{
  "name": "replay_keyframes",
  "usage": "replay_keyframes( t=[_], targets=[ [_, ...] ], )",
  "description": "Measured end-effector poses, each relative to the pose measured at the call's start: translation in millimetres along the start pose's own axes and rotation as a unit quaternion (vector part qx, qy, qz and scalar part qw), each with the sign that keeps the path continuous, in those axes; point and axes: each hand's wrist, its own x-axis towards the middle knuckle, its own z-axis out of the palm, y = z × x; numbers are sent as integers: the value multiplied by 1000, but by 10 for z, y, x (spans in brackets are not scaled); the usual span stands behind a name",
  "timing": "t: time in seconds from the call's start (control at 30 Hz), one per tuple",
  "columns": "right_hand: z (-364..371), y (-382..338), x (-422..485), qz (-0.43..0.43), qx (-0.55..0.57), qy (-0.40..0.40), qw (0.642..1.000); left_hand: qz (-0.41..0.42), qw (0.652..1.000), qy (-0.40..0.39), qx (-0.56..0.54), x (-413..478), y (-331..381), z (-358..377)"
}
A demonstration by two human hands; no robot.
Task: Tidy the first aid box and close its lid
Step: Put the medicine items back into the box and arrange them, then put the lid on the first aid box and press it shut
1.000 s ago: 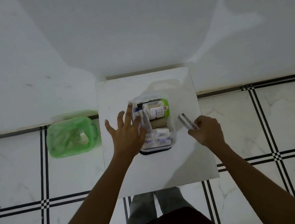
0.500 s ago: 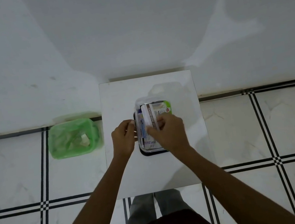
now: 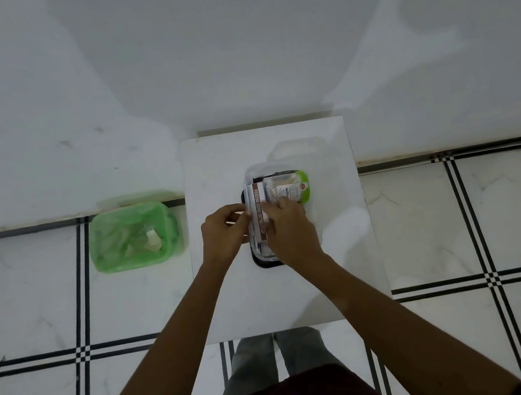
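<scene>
The first aid box, a small dark-rimmed tray, sits mid-table with its clear lid standing open behind it. A long white ointment carton with a brown stripe lies lengthwise along the box's left side. My left hand pinches its left edge at the box rim. My right hand presses on the carton from the right and covers the box's middle. A green-edged packet fills the far right corner. Items under my right hand are hidden.
The box rests on a small white square table pushed against a white wall. A green bin lined with a bag and holding scraps stands on the tiled floor to the left. My legs show below the table's near edge.
A second ago my left hand hovered open over the box and my right held the carton out to the right. Both hands have since closed on the carton inside the box.
</scene>
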Motion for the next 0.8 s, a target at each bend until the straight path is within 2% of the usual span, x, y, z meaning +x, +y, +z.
replay_keyframes(
  t=[0.1, 0.17, 0.27, 0.33, 0.37, 0.43, 0.5, 0.53, 0.67, 0.8],
  targets=[
    [-46, -21, 11, -23, -11, 1, 1000, 10, 998, -22, 54, 1, -6, 21],
    [-118, 20, 4, -18, 52, 38, 998, 22, 993, -49, 107, 27, 1, 21],
    [-291, 218, -28, 80, 149, 172, 971, 46, 982, -78, 168, 71, 65, 17],
    [-358, 448, -73, 187, 179, 209, 943, 62, 978, -72, 188, 65, 86, 10],
    [-358, 572, -86, 239, 185, 193, 933, 70, 976, -62, 196, 45, 95, -4],
    [-244, 794, -71, 304, 189, 99, 929, 84, 975, -38, 202, -4, 105, -74],
    [-80, 891, -60, 306, 184, -6, 934, 96, 976, -11, 196, -42, 101, -195],
    [2, 902, -59, 291, 174, -29, 940, 100, 976, 0, 193, -53, 93, -266],
    [218, 896, -51, 249, 119, -27, 961, 89, 981, 23, 172, -45, 46, -489],
    [227, 938, 14, 222, 126, -55, 965, 76, 982, 35, 171, -30, 12, -580]
  ],
)
